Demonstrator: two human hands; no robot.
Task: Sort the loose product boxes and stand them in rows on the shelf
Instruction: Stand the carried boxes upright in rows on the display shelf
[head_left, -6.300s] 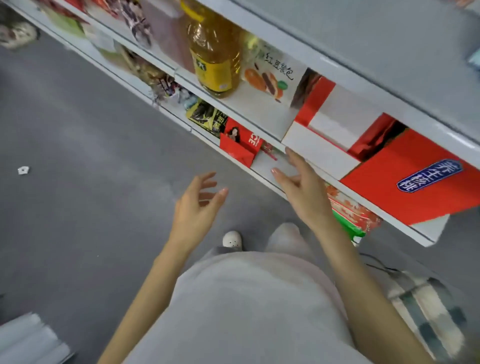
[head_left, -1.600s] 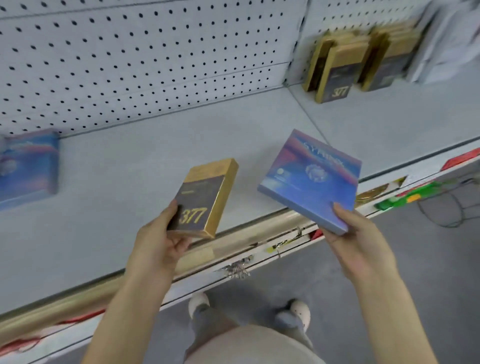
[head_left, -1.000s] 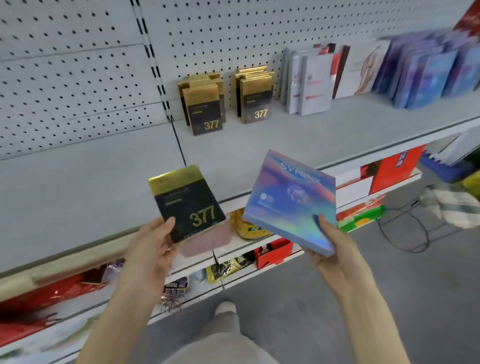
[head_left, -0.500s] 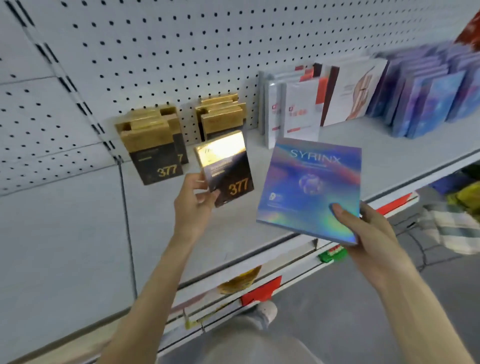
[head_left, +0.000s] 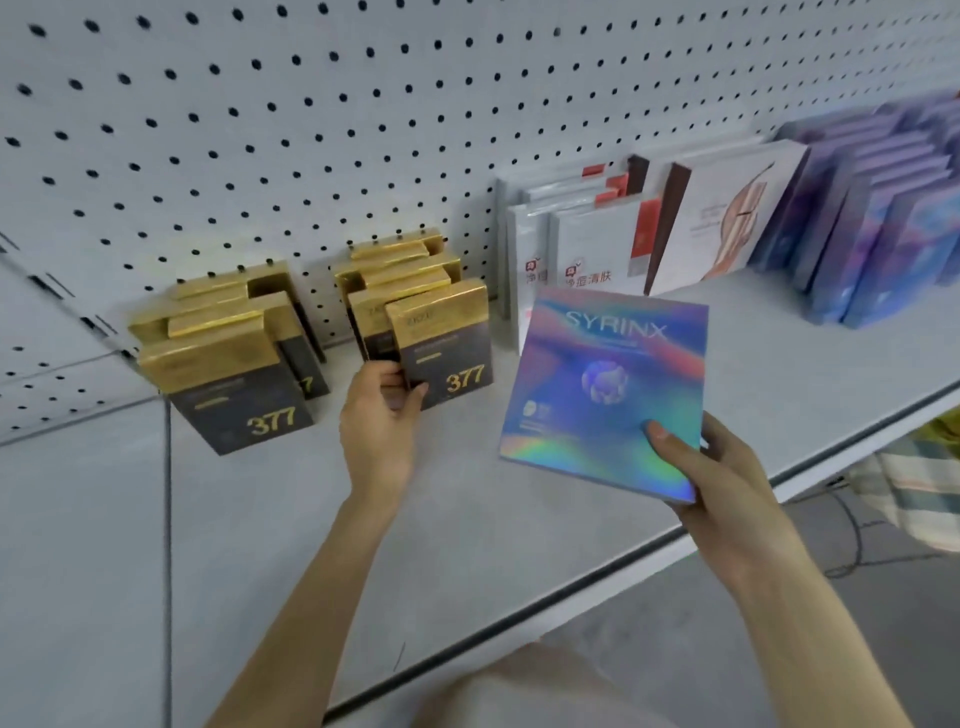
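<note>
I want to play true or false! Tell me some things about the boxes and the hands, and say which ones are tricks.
1. The left hand grips a gold-and-black 377 box. True.
2. The right hand is empty. False: it holds the shiny SYRINX box.
3. The SYRINX box stands in the blue row. False: it is held up over the shelf, apart from that row.
4. Other gold 377 boxes stand near the pegboard. True.
</note>
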